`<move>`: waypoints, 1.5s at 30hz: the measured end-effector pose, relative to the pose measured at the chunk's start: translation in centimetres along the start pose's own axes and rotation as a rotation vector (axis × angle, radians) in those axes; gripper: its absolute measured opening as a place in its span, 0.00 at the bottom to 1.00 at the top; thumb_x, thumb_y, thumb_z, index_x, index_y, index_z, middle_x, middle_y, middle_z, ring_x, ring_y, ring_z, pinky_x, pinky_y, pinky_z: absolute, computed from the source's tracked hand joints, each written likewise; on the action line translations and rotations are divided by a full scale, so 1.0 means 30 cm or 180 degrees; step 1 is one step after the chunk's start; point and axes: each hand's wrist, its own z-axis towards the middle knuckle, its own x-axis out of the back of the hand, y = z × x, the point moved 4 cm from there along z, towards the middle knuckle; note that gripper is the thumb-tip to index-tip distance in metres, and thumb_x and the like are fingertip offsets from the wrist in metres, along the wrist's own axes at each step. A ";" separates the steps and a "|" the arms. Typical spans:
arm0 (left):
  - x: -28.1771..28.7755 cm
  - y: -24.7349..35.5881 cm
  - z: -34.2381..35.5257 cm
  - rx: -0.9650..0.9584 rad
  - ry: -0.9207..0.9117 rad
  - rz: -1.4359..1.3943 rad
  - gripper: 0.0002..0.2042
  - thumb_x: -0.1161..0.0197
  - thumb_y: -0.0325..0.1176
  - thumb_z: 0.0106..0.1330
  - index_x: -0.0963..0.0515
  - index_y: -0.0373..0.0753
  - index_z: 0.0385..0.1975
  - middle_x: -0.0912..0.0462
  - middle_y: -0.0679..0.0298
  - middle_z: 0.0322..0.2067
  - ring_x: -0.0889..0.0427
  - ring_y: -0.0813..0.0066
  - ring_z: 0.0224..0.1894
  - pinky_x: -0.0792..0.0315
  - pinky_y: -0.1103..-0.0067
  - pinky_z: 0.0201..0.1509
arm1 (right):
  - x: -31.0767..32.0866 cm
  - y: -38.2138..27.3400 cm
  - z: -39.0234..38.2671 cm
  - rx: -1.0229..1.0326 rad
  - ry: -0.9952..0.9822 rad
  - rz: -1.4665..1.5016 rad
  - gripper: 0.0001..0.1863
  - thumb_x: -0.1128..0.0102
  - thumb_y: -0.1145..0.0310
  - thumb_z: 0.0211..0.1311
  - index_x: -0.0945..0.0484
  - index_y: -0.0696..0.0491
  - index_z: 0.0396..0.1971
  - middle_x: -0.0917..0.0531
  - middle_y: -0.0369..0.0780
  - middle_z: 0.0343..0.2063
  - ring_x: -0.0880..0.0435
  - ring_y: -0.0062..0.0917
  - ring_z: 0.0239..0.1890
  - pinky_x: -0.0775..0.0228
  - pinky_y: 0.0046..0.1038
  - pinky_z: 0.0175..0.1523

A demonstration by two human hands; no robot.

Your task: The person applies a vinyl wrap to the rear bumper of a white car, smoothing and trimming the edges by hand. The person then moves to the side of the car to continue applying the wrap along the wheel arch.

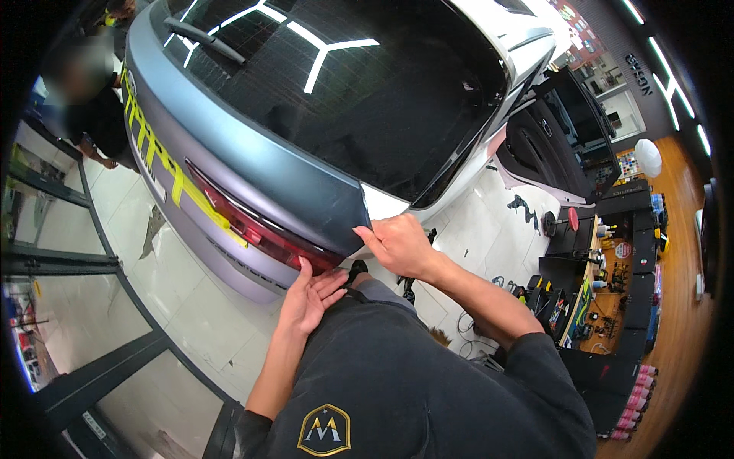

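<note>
Pinching dark film (338, 208) by its edge in the right hand (399, 245), at the car's (384, 201) corner — seemingly for tautness. Holding the left hand (307, 298) open, fingers loosely spread, beside the red tail light (264, 236) — with yellow tape (183, 190) farther left.

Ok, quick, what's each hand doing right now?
Left hand: open, palm showing, by the red tail light.
Right hand: closed, thumb and fingers pinching the edge of the dark film.
</note>
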 end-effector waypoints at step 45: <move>-0.075 -0.051 0.030 -0.0150 -0.0146 -0.0686 0.27 0.46 0.58 0.74 0.24 0.37 0.54 0.16 0.62 0.48 0.18 0.74 0.51 0.23 0.79 0.47 | -0.126 -0.118 0.057 -0.1072 -0.2149 0.0876 0.17 0.48 0.61 0.76 0.17 0.58 0.37 0.15 0.42 0.25 0.15 0.35 0.32 0.26 0.33 0.40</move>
